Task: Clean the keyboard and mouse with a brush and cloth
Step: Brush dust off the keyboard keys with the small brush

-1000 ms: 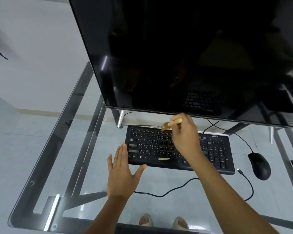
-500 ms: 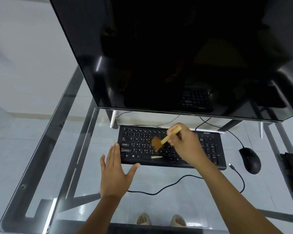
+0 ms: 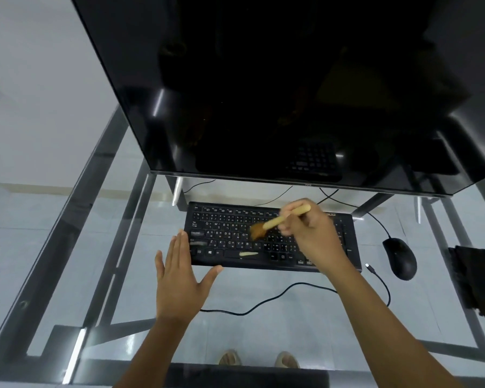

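A black keyboard (image 3: 227, 236) lies on the glass desk under the monitor. My right hand (image 3: 311, 233) grips a wooden-handled brush (image 3: 275, 222), whose brown bristles rest on the middle keys. My left hand (image 3: 179, 278) lies flat and open on the glass, its fingertips touching the keyboard's left front corner. A pale smear marks the space bar. A black mouse (image 3: 400, 257) sits to the right of the keyboard. A dark cloth (image 3: 479, 278) lies at the right edge of the desk.
A large black monitor (image 3: 263, 93) overhangs the back of the glass desk (image 3: 95, 247). A loose black cable (image 3: 263, 303) with a free plug curls in front of the keyboard. Metal frame bars show through the glass, and my feet show below.
The brush has swept from the keyboard's back edge down onto the middle keys, then slightly right. My left hand has stayed flat by the keyboard's left corner.
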Tool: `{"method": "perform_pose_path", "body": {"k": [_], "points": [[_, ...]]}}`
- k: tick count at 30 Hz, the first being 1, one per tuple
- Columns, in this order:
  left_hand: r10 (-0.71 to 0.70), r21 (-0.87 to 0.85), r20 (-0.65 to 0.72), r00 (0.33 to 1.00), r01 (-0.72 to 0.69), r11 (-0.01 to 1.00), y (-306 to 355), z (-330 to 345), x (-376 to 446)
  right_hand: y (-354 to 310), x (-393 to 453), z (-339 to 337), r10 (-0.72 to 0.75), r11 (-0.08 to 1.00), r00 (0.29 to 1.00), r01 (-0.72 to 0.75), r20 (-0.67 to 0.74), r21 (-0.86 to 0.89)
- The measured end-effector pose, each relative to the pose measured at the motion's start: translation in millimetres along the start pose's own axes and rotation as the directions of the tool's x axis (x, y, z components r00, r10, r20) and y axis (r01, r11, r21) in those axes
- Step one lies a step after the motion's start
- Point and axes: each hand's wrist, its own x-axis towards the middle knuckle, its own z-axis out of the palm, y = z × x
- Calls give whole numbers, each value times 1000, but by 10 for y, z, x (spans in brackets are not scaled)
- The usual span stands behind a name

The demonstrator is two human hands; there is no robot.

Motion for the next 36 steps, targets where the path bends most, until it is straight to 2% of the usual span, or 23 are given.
{"method": "perform_pose_path", "body": {"k": [1, 2, 4, 6, 7, 9, 10, 11, 12, 15, 16, 17, 20, 21, 23, 25, 27, 28, 29, 31, 32, 34, 36], "points": [[5, 27, 2, 1000, -5, 1000, 12, -4, 5, 31, -21, -14, 18, 999, 999, -16, 44, -39], [15, 59, 4, 1000, -16, 998, 45, -11, 13, 87, -24, -47, 2, 995, 1000, 0, 16, -104], [58, 103, -5, 998, -57, 993, 152, -46, 59, 169, -6, -178, -98, 977, 982, 64, -164, -206], [121, 100, -5, 993, -120, 988, 322, -96, 153, 184, -22, -295, -109, 986, 956, 71, -271, -148], [157, 85, 19, 987, -158, 984, 426, -103, 216, 180, -31, -331, -34, 998, 967, 22, -251, -51], [233, 41, 117, 965, -239, 970, 659, -65, 329, 174, -61, -349, 146, 978, 989, -141, -19, 156], [266, 28, 178, 948, -275, 961, 766, -35, 369, 181, -75, -351, 209, 955, 970, -230, 126, 188], [291, 20, 236, 927, -305, 952, 877, 11, 404, 217, -87, -371, 239, 947, 953, -272, 185, 173], [304, 17, 278, 911, -321, 947, 966, 49, 427, 257, -78, -384, 244, 955, 957, -265, 155, 133], [315, 42, 330, 890, -348, 937, 1144, 153, 460, 324, -11, -518, 131, 989, 964, -145, -231, -42], [323, 46, 337, 884, -358, 932, 1195, 189, 463, 344, -3, -570, 90, 993, 951, -109, -296, -49], [334, 45, 339, 880, -370, 928, 1234, 224, 461, 371, 2, -602, 80, 995, 953, -92, -291, -25], [364, 36, 347, 864, -400, 916, 1348, 329, 459, 443, -46, -637, 91, 996, 992, -91, -85, 7], [372, 36, 355, 858, -410, 911, 1386, 368, 457, 484, -48, -676, 76, 994, 991, -85, -114, -74], [381, 42, 369, 848, -425, 904, 1442, 417, 445, 489, -23, -804, 37, 985, 949, -88, -312, -149], [396, 46, 370, 841, -442, 896, 1505, 459, 442, 537, -32, -944, 88, 995, 912, -102, -401, -13], [414, 54, 381, 827, -467, 883, 1597, 514, 442, 577, -88, -1028, 230, 964, 933, -179, -277, 198], [419, 61, 385, 822, -476, 877, 1636, 540, 443, 596, -113, -1052, 256, 952, 942, -208, -217, 223], [424, 68, 388, 818, -484, 872, 1673, 561, 442, 653, -126, -1069, 247, 967, 944, -226, -219, 118], [433, 76, 391, 812, -497, 864, 1743, 594, 448, 737, -149, -1137, 167, 973, 923, -211, -347, -92], [434, 77, 390, 812, -499, 863, 1764, 604, 452, 748, -159, -1177, 114, 974, 906, -182, -407, -131], [431, 73, 395, 811, -496, 865, 1811, 625, 461, 778, -182, -1258, 109, 989, 900, -140, -423, -42], [424, 70, 397, 814, -487, 870, 1836, 641, 463, 750, -208, -1302, 204, 979, 943, -190, -262, 80]]}}
